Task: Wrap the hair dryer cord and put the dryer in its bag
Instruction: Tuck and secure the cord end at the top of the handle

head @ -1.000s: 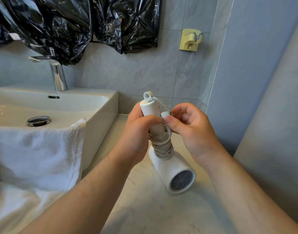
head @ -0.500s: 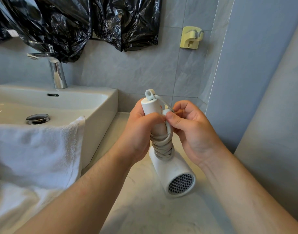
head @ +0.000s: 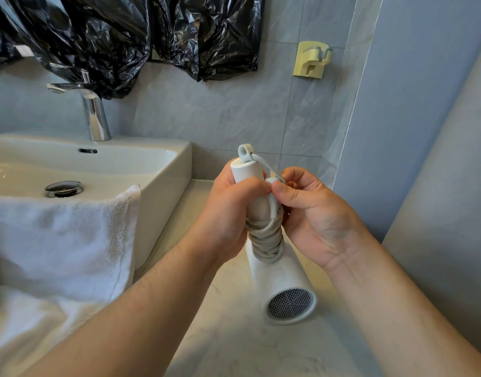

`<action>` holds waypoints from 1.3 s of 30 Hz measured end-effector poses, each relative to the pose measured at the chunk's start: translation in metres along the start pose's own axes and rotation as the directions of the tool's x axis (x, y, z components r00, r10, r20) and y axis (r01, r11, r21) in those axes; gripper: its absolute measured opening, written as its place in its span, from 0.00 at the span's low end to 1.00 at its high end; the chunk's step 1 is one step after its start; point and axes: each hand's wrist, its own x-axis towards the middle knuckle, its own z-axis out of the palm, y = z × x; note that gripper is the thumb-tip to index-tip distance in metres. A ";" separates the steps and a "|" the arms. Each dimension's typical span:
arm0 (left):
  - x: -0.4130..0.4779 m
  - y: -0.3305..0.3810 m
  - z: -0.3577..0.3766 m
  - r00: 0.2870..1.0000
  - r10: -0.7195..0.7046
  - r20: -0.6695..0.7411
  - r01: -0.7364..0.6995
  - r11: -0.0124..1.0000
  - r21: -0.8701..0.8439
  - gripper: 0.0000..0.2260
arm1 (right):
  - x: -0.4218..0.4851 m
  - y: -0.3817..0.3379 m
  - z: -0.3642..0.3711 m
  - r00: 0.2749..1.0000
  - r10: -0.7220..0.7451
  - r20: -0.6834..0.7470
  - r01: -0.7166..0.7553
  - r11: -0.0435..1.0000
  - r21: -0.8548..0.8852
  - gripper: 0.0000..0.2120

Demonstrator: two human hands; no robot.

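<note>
A white hair dryer [head: 284,289] hangs handle-up over the marble counter [head: 234,336], its mesh intake facing me. Its pale cord [head: 268,240] is coiled in several turns round the lower handle. My left hand [head: 228,213] grips the handle just below its top end, where a hanging loop sticks up. My right hand [head: 313,210] pinches the cord's end piece against the handle with thumb and fingertips. No bag for the dryer is in view.
A white basin [head: 163,170] with a chrome tap [head: 93,115] stands at the left, and a white towel [head: 62,240] is draped over its front rim. Black plastic sheeting [head: 119,36] hangs on the tiled wall. A yellow wall hook [head: 311,59] sits upper right. A grey wall closes the right side.
Both hands and the dryer have stayed nearly in place. My right thumb has pressed the cord's end closer against the handle beside my left fingers.
</note>
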 end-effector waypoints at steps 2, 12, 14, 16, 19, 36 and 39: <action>0.000 0.000 0.001 1.000 0.005 -0.006 -0.005 1.000 -0.004 0.13 | -0.001 0.000 0.002 1.000 0.002 -0.001 -0.002 1.000 0.028 0.09; 0.001 -0.004 0.002 0.998 0.041 -0.057 -0.038 0.998 0.056 0.14 | 0.000 0.003 0.003 0.998 -0.057 0.009 0.057 0.998 0.001 0.07; 0.000 -0.003 0.001 0.996 0.070 -0.058 -0.065 0.995 0.077 0.10 | 0.001 0.004 -0.001 0.991 -0.133 0.026 0.135 0.981 -0.137 0.08; 0.001 -0.003 -0.002 0.994 0.081 -0.078 -0.073 0.992 0.099 0.09 | 0.002 0.005 -0.005 0.979 -0.188 0.076 0.202 0.936 -0.287 0.10; 0.003 -0.003 -0.006 0.992 0.075 -0.100 -0.064 0.992 0.109 0.11 | 0.002 0.008 -0.007 0.968 -0.234 0.092 0.251 0.898 -0.363 0.11; 0.005 -0.002 -0.020 1.000 0.001 0.012 -0.002 0.997 0.072 0.04 | 0.008 0.010 -0.020 0.978 -0.205 0.043 0.201 0.858 -0.472 0.09; 0.010 -0.002 -0.027 1.000 -0.022 -0.012 0.023 0.995 0.100 0.07 | 0.011 0.011 -0.023 0.981 -0.194 0.003 0.181 0.910 -0.374 0.07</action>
